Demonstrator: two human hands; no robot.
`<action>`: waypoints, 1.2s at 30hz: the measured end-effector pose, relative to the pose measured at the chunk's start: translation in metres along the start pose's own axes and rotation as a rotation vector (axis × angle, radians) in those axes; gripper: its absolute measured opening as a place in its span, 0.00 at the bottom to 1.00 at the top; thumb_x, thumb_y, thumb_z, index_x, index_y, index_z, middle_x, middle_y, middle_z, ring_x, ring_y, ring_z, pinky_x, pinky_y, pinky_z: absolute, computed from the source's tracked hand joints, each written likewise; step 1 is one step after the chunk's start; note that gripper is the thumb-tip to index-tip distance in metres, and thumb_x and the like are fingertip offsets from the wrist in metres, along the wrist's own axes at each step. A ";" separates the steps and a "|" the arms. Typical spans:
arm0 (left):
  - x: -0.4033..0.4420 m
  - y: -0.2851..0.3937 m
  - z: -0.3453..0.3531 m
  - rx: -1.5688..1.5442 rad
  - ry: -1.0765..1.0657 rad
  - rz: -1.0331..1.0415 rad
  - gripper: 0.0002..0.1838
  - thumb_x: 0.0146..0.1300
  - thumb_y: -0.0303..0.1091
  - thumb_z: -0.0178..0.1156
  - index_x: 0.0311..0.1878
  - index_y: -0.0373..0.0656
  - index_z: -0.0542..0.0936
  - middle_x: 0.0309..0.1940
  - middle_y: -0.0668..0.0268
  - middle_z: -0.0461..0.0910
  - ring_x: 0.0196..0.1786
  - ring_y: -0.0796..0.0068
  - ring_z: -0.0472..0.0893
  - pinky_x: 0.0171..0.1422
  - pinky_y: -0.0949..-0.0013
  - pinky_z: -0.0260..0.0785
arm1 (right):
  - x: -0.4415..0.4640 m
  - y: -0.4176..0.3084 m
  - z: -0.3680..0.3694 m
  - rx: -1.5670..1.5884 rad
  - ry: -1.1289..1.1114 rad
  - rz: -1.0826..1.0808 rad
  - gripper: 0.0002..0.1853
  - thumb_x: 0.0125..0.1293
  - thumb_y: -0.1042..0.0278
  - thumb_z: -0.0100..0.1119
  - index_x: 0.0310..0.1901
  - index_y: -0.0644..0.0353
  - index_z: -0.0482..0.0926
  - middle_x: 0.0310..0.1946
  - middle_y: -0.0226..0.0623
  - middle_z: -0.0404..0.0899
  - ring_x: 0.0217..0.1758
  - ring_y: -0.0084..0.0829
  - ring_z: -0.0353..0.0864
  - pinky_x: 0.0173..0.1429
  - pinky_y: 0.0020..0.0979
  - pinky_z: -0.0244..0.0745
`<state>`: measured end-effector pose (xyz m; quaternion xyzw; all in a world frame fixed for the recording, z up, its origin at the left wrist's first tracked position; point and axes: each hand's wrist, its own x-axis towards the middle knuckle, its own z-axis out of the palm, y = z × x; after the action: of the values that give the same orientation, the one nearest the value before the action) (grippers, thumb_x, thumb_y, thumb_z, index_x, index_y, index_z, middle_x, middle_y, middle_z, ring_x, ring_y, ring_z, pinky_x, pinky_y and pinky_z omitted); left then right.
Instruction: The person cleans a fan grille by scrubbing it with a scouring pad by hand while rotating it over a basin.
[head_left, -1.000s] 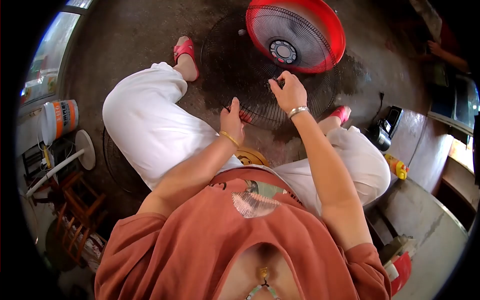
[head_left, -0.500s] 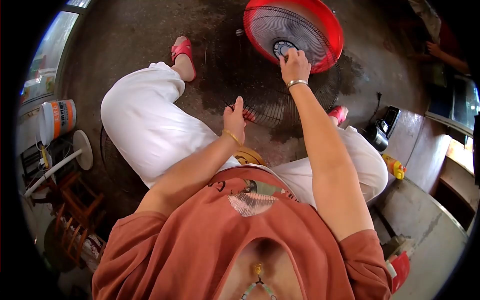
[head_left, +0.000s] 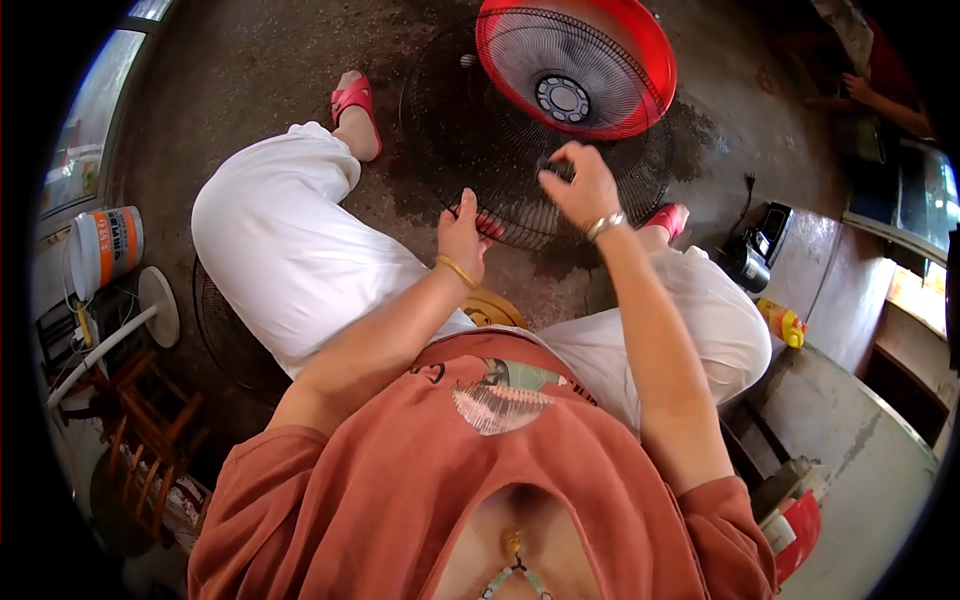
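A round black wire fan grille (head_left: 563,98) with a pale central hub is tilted in front of me, its far part over a red basin (head_left: 657,70). My left hand (head_left: 462,238) is closed on the near rim of the grille, thumb pointing up. Above the near wires, my right hand (head_left: 582,185) has its fingers curled inward. Something small and dark shows at those fingertips; I cannot make out what it is.
A second wire grille (head_left: 222,335) stands at my left leg. Further left are a white and orange bucket (head_left: 120,240), a white stand with a round base (head_left: 160,305) and a wooden chair (head_left: 150,450). At right sit a kettle (head_left: 745,262) and a yellow bottle (head_left: 782,322). Another person's arm (head_left: 890,105) shows.
My right hand has come off the grille's hub and moved down towards me and slightly left. My left hand keeps its hold on the rim.
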<state>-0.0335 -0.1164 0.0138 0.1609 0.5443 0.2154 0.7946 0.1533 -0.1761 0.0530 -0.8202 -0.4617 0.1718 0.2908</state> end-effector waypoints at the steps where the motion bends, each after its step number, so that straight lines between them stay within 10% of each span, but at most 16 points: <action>1: -0.001 0.002 0.002 0.003 0.009 0.020 0.21 0.66 0.52 0.59 0.40 0.46 0.63 0.27 0.67 0.69 0.27 0.75 0.72 0.34 0.68 0.73 | -0.018 -0.011 0.001 0.030 0.009 -0.038 0.15 0.52 0.61 0.67 0.39 0.57 0.76 0.36 0.45 0.72 0.40 0.48 0.76 0.45 0.41 0.74; 12: -0.002 0.002 0.005 0.035 0.036 0.071 0.21 0.67 0.52 0.58 0.36 0.45 0.63 0.25 0.65 0.69 0.25 0.72 0.71 0.32 0.62 0.73 | -0.008 -0.008 0.017 -0.144 0.230 0.034 0.11 0.59 0.61 0.64 0.39 0.54 0.74 0.39 0.38 0.73 0.45 0.42 0.75 0.48 0.44 0.62; 27: 0.006 0.021 0.008 0.021 0.127 0.105 0.21 0.65 0.50 0.61 0.33 0.46 0.62 0.22 0.71 0.63 0.20 0.79 0.64 0.24 0.72 0.67 | -0.077 -0.024 -0.005 0.024 -0.005 0.192 0.15 0.58 0.60 0.65 0.43 0.55 0.74 0.42 0.43 0.73 0.42 0.47 0.77 0.41 0.43 0.73; 36: 0.008 0.021 0.008 0.045 0.184 0.074 0.22 0.64 0.50 0.62 0.33 0.47 0.61 0.22 0.71 0.62 0.20 0.78 0.64 0.23 0.71 0.65 | 0.044 0.022 0.024 -0.298 0.087 0.174 0.13 0.61 0.57 0.62 0.44 0.50 0.74 0.44 0.39 0.76 0.46 0.44 0.78 0.51 0.46 0.67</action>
<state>-0.0272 -0.0944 0.0208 0.1783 0.6135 0.2463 0.7288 0.1778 -0.1397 0.0199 -0.8977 -0.3962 0.0903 0.1700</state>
